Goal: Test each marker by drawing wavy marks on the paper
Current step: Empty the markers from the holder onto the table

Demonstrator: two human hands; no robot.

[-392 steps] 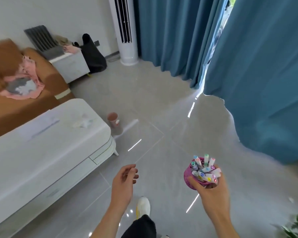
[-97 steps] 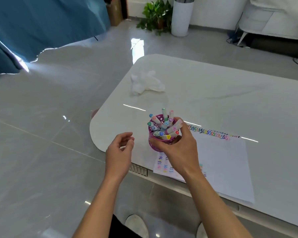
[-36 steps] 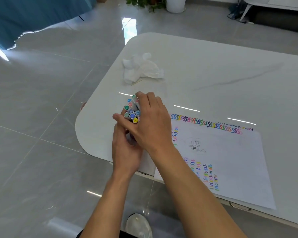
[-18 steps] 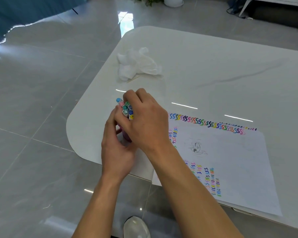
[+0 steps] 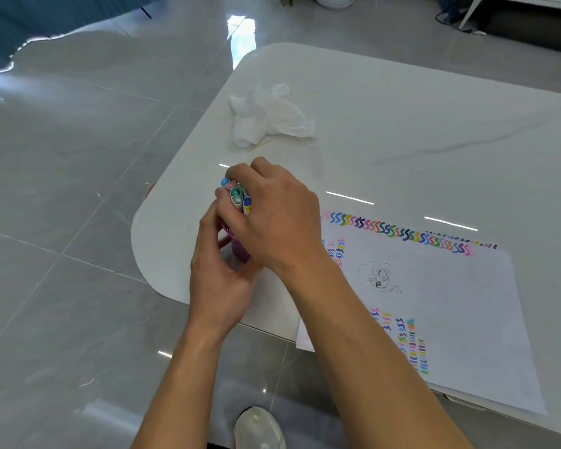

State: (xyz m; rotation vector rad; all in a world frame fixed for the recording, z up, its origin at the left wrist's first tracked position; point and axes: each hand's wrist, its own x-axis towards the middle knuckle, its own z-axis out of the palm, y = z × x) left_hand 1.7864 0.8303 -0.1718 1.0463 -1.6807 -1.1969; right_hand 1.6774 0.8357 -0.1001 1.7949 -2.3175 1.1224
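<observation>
A pink cup (image 5: pixel 237 250) stuffed with several markers (image 5: pixel 237 195) stands near the white table's left front corner. My left hand (image 5: pixel 219 273) wraps the cup from the near side. Over the top of the bundle lies my right hand (image 5: pixel 274 222), its fingers curled around the marker caps and hiding most of them. To the right lies a white sheet of paper (image 5: pixel 460 306) with rows of coloured wavy marks along its top edge and near its left side, and a small pencil sketch in the middle.
A crumpled white tissue (image 5: pixel 266 116) with a thin stick beside it lies farther back on the table (image 5: pixel 402 140). Grey tiled floor lies to the left, and my shoe (image 5: pixel 259 427) shows below the table edge.
Both hands have stayed closed around the cup and the markers. The view has shifted slightly. Earlier, my right hand alone carried the cup to the table.
</observation>
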